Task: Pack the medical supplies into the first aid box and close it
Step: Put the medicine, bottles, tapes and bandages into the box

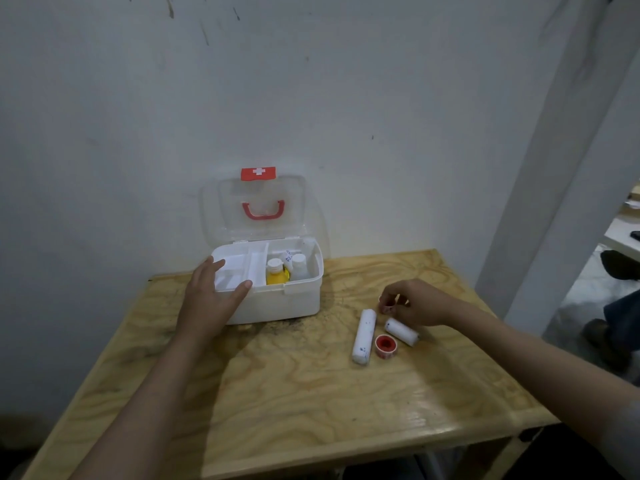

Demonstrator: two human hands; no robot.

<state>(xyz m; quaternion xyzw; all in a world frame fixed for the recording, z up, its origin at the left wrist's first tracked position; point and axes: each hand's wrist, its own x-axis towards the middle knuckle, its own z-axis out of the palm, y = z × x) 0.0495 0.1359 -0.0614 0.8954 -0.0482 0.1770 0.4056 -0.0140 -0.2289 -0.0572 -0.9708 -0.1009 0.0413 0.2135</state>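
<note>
The white first aid box (294,303) stands open at the back of the wooden table, its clear lid (256,206) upright against the wall. Inside sit a yellow bottle (276,273) and white bottles (298,265), beside a white divider tray (239,268). My left hand (211,296) grips the box's front left corner. My right hand (415,303) pinches a small red and white tape roll (387,307) just above the table. Below it lie a long bandage roll (364,336), a short bandage roll (401,331) and a red tape roll (385,345).
The wooden table (294,393) stands against a white wall. Its right edge borders a white pillar (554,202). Beyond the pillar, another person's shoes (606,344) rest on the floor.
</note>
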